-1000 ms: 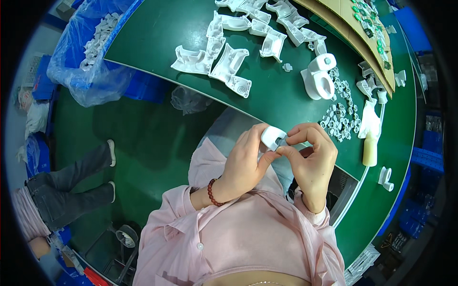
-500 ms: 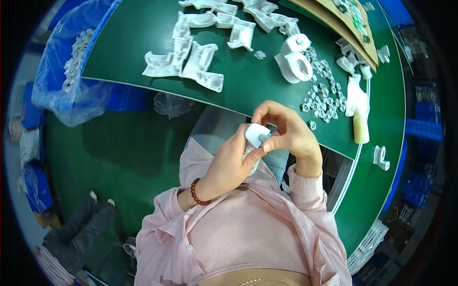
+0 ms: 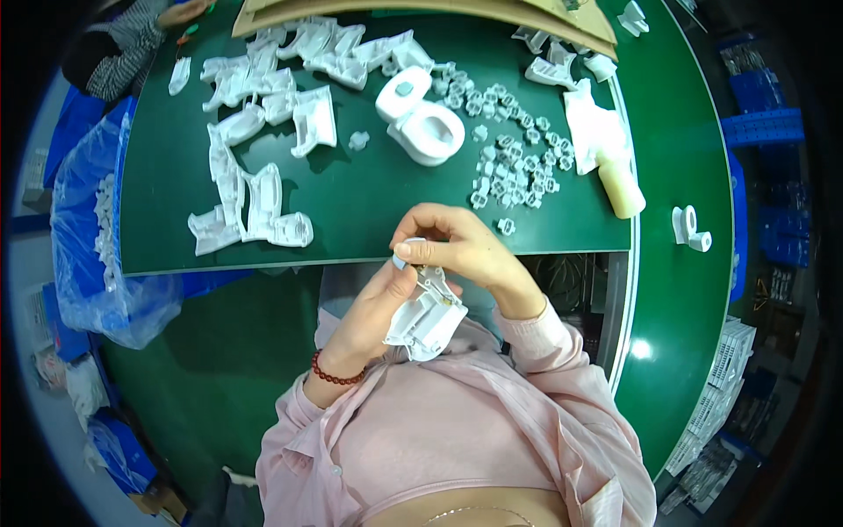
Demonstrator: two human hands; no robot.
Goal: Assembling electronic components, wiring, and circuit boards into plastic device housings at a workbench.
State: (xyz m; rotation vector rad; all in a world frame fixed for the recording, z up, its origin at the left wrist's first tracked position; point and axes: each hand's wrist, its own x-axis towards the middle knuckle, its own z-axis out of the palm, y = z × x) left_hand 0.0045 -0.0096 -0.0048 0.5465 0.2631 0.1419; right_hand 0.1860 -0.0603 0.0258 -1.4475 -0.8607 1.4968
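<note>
Over my lap, just off the table's front edge, my left hand (image 3: 362,314) is closed around a white plastic housing (image 3: 430,323). Its hollow inner side, with ribs and small posts, is turned up. My right hand (image 3: 470,256) pinches a small grey part (image 3: 401,261) between thumb and finger at the housing's upper end. My left thumb is at that same end, close to the grey part. Fingers cover where the grey part meets the housing, so I cannot tell whether it is attached.
White shell pieces (image 3: 230,180) lie at the left of the green table. A toilet-shaped white piece (image 3: 436,132) stands mid-table, beside several small grey-white parts (image 3: 518,176). Further right is a yellowish cylinder (image 3: 622,189). A bagged blue bin (image 3: 79,255) adjoins the left edge; another person's hand (image 3: 184,10) is far left.
The housing has been turned over, from its smooth outside to its hollow inside. My hands stay together at its upper end. The view has shifted, bringing another person in at the far left.
</note>
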